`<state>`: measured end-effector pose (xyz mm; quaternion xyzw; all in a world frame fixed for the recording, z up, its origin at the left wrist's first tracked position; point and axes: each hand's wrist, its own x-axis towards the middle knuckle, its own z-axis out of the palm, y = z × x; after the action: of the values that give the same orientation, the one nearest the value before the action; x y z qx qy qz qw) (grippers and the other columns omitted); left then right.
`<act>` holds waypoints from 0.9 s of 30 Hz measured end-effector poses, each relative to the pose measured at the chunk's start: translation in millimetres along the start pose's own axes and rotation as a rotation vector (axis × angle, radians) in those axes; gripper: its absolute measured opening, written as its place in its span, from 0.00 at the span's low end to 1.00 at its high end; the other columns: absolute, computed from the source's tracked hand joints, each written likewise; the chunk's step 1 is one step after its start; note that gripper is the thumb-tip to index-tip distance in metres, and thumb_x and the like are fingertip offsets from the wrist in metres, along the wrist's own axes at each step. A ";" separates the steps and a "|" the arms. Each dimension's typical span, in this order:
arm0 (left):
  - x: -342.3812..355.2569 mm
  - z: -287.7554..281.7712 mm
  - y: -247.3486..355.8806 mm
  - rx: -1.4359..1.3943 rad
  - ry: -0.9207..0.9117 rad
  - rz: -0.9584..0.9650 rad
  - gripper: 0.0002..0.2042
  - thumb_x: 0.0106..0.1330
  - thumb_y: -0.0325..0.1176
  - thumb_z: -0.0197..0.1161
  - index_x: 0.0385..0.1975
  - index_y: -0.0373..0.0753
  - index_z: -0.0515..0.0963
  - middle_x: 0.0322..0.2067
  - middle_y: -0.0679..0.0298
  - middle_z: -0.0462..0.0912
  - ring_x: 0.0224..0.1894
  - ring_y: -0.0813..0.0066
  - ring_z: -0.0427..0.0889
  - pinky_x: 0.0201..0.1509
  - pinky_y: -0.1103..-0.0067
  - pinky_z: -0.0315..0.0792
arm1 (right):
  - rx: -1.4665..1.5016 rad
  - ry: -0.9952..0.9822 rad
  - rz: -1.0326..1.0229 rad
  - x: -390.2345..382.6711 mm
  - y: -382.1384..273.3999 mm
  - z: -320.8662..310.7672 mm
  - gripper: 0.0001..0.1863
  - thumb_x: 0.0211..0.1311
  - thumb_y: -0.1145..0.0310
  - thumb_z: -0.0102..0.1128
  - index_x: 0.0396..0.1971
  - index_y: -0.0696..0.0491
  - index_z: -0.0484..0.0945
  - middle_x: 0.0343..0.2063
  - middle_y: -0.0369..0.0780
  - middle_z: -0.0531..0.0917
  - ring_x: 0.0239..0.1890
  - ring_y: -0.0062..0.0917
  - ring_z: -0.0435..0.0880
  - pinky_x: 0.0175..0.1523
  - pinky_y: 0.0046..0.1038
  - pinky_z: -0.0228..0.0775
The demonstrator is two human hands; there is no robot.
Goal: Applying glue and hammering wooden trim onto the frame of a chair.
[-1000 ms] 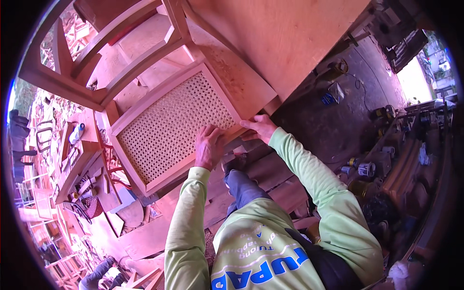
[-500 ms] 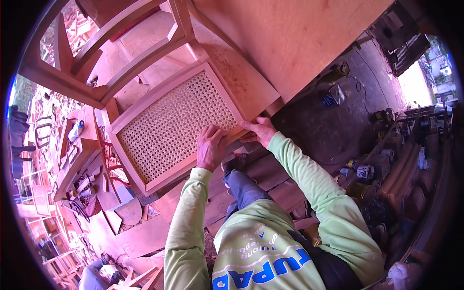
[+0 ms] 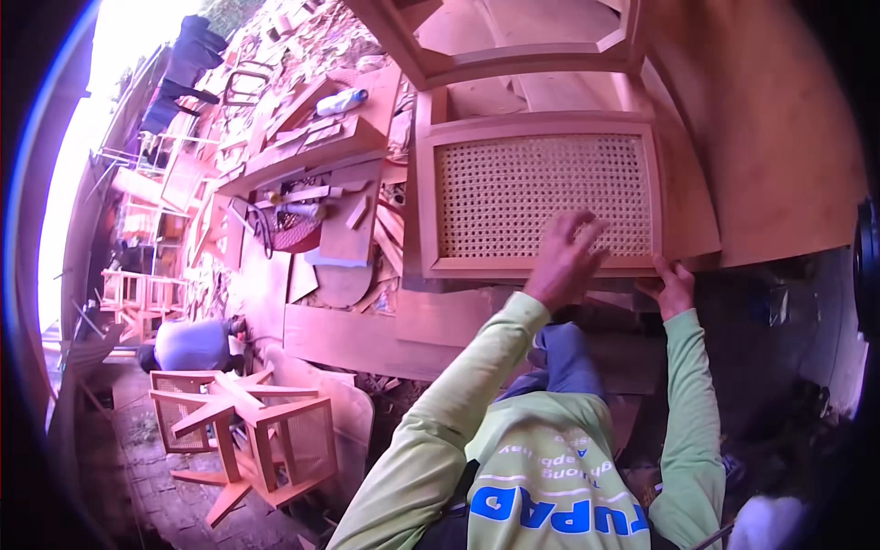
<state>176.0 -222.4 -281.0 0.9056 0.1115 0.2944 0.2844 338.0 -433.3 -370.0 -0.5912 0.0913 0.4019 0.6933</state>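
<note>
- I see the cane-panelled wooden seat (image 3: 541,188) lying in the far middle of the scene, with a chair backrest (image 3: 532,64) beyond it.
- The left hand (image 3: 566,261) is unclenched, fingers loosely bent above the seat's near right part; from here I cannot tell whether they touch.
- The right hand (image 3: 674,286) pinches the seat's near right corner.
- Near left, I have a wooden chair frame (image 3: 266,449) lying tipped over.

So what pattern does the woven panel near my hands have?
The woven panel has a pale lattice of small holes, best seen in the head view.
</note>
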 end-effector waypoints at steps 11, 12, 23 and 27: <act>-10.6 -152.3 -174.6 0.712 0.221 -0.355 0.29 0.76 0.46 0.56 0.68 0.33 0.65 0.61 0.42 0.69 0.65 0.41 0.67 0.70 0.53 0.61 | -0.033 -0.031 -0.040 -13.4 -4.0 19.3 0.22 0.69 0.60 0.69 0.54 0.55 0.74 0.45 0.40 0.83 0.41 0.35 0.89 0.47 0.43 0.88; -13.5 -144.2 -178.5 0.732 0.209 -0.397 0.30 0.76 0.47 0.55 0.70 0.33 0.62 0.63 0.42 0.68 0.67 0.40 0.66 0.71 0.53 0.60 | -0.027 -0.033 -0.044 -15.8 -5.2 21.9 0.21 0.69 0.60 0.69 0.54 0.56 0.75 0.45 0.40 0.83 0.40 0.35 0.88 0.47 0.42 0.88; -14.8 -141.9 -181.8 0.495 0.138 -0.521 0.28 0.80 0.46 0.46 0.72 0.33 0.62 0.64 0.38 0.67 0.68 0.37 0.67 0.72 0.56 0.63 | -0.034 -0.062 -0.002 -18.7 -12.6 18.5 0.19 0.70 0.61 0.68 0.54 0.53 0.75 0.47 0.41 0.84 0.45 0.36 0.88 0.51 0.44 0.86; -14.6 -147.9 -183.3 0.372 0.151 -0.433 0.27 0.80 0.44 0.46 0.69 0.31 0.64 0.62 0.39 0.68 0.68 0.40 0.65 0.73 0.57 0.61 | -0.043 -0.078 -0.002 -15.4 -13.9 16.2 0.23 0.70 0.60 0.69 0.57 0.56 0.74 0.47 0.42 0.84 0.43 0.35 0.89 0.52 0.44 0.86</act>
<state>69.7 -12.2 -295.9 0.8727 0.3752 0.2680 0.1606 331.4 -425.4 -345.7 -0.5899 0.0546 0.4258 0.6839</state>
